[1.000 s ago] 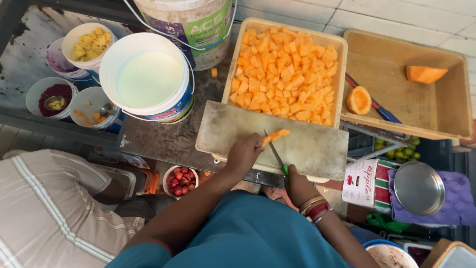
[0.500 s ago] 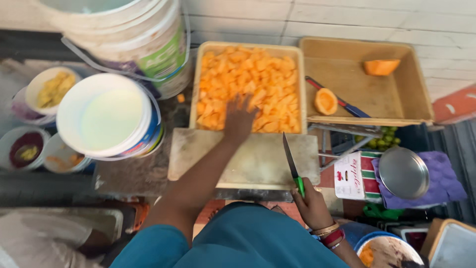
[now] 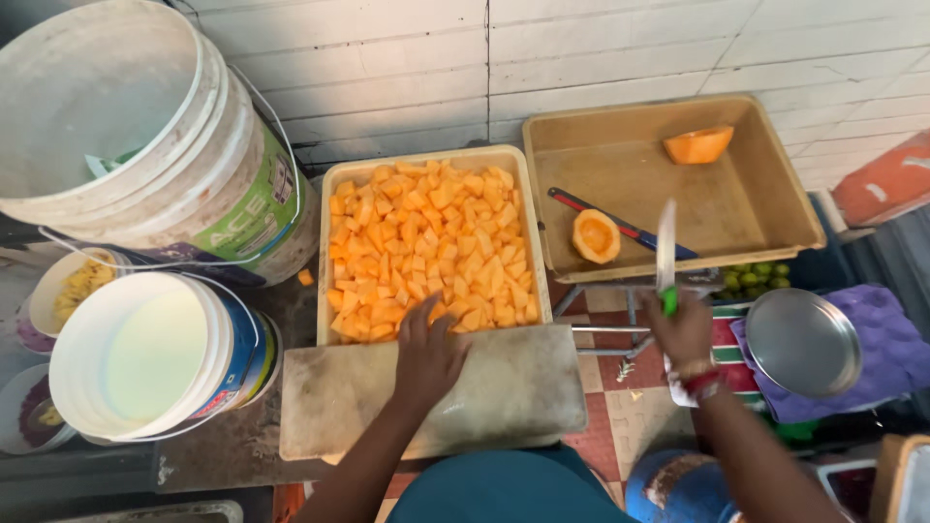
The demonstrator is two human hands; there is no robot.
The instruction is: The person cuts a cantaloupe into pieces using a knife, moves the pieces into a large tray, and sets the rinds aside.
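Step in hand: the left hand [image 3: 426, 353] is pushing at the far edge of the cutting board [image 3: 436, 392], where it is meeting the tray of cubed orange fruit [image 3: 426, 247]
Doing it well: judging from this, sweeping flat and low is keeping cubes from spilling past the tray rim at 12 o'clock
Left hand: fingers spread, palm down, fingertips touching the nearest cubes
Right hand [image 3: 683, 329]: gripping the green handle of a knife [image 3: 666, 254], blade pointing up toward 12 o'clock, held off the board at 3 o'clock
Fruit still whole: a halved piece [image 3: 596, 235] and a wedge [image 3: 698, 144] are lying in the tan tub [image 3: 775, 194] at 1 o'clock
Nearby: white buckets [image 3: 145, 353] at 9 o'clock, steel plate [image 3: 802, 341] at 3 o'clock
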